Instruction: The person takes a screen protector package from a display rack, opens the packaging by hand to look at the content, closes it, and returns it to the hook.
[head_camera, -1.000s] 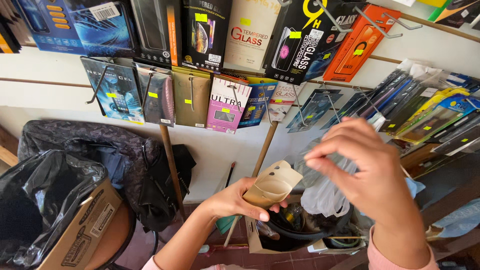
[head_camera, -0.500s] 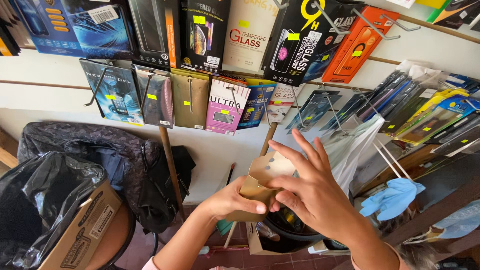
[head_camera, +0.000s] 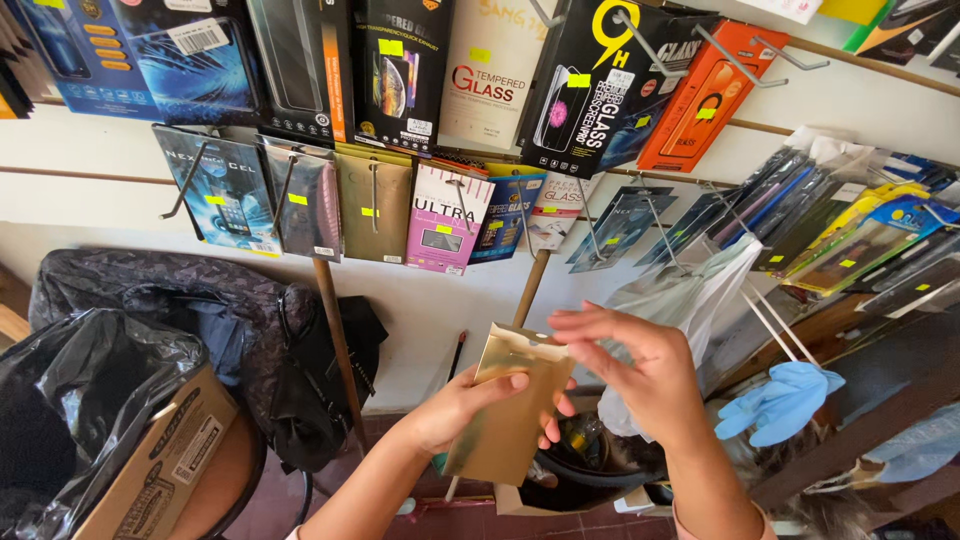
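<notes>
My left hand (head_camera: 470, 405) grips a flat gold packet (head_camera: 510, 415) by its left edge, held upright in front of me. My right hand (head_camera: 635, 370) hovers at the packet's top right corner with its fingers spread, touching or nearly touching the flap. A clear plastic bag (head_camera: 690, 300) hangs just behind my right hand. Below both hands sits a dark bin (head_camera: 590, 475) with scraps in it.
Rows of boxed and hanging phone screen protectors (head_camera: 440, 215) cover the wall on hooks. A cardboard box (head_camera: 165, 465) lined with a black bag stands at lower left, dark clothing (head_camera: 250, 340) beside it. Blue gloves (head_camera: 775, 400) lie on shelves at right.
The gold packet has been turned upright and flat toward me. My right hand let go of the clear bag, dropped lower and came to the packet's top edge.
</notes>
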